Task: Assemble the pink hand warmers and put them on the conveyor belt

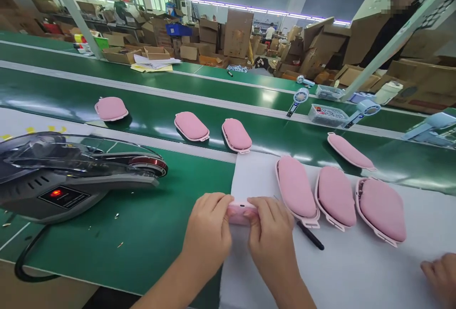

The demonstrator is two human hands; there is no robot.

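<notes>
Between my two hands, a small pink plastic case (pixel 242 215) is gripped over the white sheet (pixel 256 171); a dark slot shows on its edge facing up. My left hand (pixel 211 226) is closed on its left end, thumb against the near face. My right hand (pixel 270 228) holds the right end the same way. Right of my hands lie a pink padded case (pixel 296 186), a second padded case (pixel 336 195) and a third padded case (pixel 383 207), with gaps along their rims. A black pen-like tool (pixel 310 235) lies beside my right hand.
A grey machine (pixel 71 181) with a red light stands at left. More pink cases (pixel 192 126) lie along the green belt (pixel 153 114). Blue handheld fans (pixel 300 96) and a clear bin (pixel 327 115) stand beyond. Another person's hand (pixel 441 271) rests at lower right.
</notes>
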